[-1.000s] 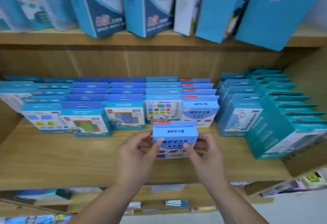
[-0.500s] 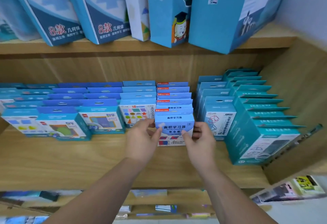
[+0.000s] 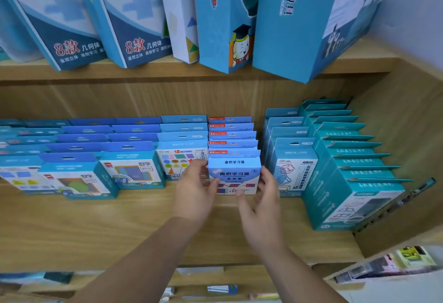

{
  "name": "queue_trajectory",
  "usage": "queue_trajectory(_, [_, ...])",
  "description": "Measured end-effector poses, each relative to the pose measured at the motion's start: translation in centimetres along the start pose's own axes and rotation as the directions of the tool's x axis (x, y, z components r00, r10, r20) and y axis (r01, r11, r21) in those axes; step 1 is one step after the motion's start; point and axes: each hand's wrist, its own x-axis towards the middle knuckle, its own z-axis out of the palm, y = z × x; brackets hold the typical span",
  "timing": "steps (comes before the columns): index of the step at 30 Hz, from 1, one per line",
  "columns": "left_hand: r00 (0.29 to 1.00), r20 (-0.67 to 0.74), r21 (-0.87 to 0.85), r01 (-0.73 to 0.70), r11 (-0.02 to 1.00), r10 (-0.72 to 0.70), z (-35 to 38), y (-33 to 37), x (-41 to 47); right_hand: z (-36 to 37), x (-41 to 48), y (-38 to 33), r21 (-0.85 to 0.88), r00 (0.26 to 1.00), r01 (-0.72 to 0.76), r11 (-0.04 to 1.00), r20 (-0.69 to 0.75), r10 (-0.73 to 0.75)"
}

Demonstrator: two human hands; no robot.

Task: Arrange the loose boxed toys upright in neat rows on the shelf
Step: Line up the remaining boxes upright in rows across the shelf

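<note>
A light blue boxed toy (image 3: pixel 234 169) stands upright on the wooden shelf (image 3: pixel 107 228), at the front of a row of matching boxes with red labels (image 3: pixel 231 135). My left hand (image 3: pixel 194 192) holds the box's left edge, thumb on its front face and fingers round its side. Just off the box's right edge, my right hand (image 3: pixel 262 207) has loosely spread fingers and grips nothing. Both hands are a little blurred.
Rows of blue boxes (image 3: pixel 79 149) stand to the left and teal boxes (image 3: pixel 347 166) to the right, against the shelf's side wall (image 3: pixel 407 135). Tall boxes (image 3: pixel 227 22) lean on the shelf above. Bare shelf board lies in front of the rows.
The box has gone from in front of the row back against it and now stands on the shelf. My right hand has let go; the view has shifted right and closer.
</note>
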Motion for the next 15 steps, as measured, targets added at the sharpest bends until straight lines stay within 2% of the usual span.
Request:
queue_trajectory(5, [1.000, 0.005, 0.026, 0.007, 1.000, -0.007, 0.2, 0.0, 0.0, -0.7, -0.1, 0.0, -0.101, 0.999, -0.001, 0.995, 0.045, 0.006])
queue_trajectory(15, [0.998, 0.055, 0.074, 0.026, 0.997, -0.030, -1.0, 0.0, -1.3, -1.3, -0.3, 0.7, -0.044, 0.998, -0.063, 0.997, 0.026, 0.064])
